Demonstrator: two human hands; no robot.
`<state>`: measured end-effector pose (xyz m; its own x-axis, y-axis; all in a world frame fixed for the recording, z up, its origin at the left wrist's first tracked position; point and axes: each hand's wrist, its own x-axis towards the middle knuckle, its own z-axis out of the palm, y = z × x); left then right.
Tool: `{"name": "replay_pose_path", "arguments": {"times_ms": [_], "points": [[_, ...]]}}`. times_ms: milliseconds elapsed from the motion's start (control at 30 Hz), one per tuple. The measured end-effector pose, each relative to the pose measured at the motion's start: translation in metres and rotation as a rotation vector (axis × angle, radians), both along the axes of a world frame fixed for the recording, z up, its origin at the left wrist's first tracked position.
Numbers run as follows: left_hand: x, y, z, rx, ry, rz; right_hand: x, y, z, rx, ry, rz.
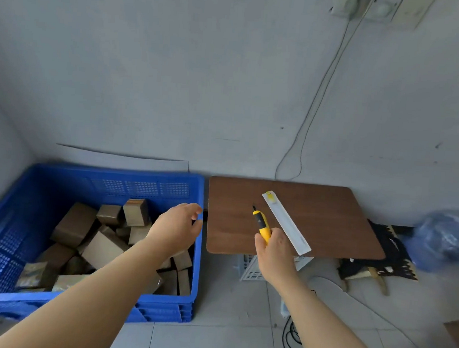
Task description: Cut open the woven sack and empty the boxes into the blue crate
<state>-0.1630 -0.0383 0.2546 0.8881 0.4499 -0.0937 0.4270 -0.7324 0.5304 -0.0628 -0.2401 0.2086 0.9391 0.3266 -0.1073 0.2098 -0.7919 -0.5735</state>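
The brown cardboard boxes (101, 249) lie in a loose heap inside the blue plastic crate (85, 181), some flat, some tilted against each other. A few near the front corner have a printed, shiny surface. The crate stands on the grey tiled floor (209, 342) in the corner of the room, and its right wall is just beside the brown wooden counter (329, 223).

My left grip (176, 228) hangs over the right side of the crate, above the boxes. Its fingers are loosely bent and it holds nothing. My right grip (277, 253) is closed around the handle of the yellow and black utility knife (261, 224), at the front edge of the counter. The knife points away from me, and a thin dark blade tip shows at its far end.

Just right of the knife a long white flat packet (287, 225) lies slantwise on the counter, with a yellow mark at its far end. Under the counter I see a white plastic basket (251, 270). Farther right on the floor is a blue plastic bag (443, 240). A black cable (292, 340) lies coiled on the floor near my right arm.
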Motion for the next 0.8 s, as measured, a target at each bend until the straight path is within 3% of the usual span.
{"name": "replay_pose_path", "arguments": {"times_ms": [400, 600, 800], "points": [[0.158, 0.068, -0.171, -0.027, 0.141, 0.077, 0.171, 0.078, -0.197, -0.145, 0.107, 0.009], [0.183, 0.085, -0.261, -0.059, 0.174, 0.115, 0.207, 0.104, -0.287, -0.199, 0.071, 0.008], [0.183, 0.093, -0.298, -0.056, 0.202, 0.147, 0.224, 0.112, -0.331, -0.297, 0.001, 0.004]]}}
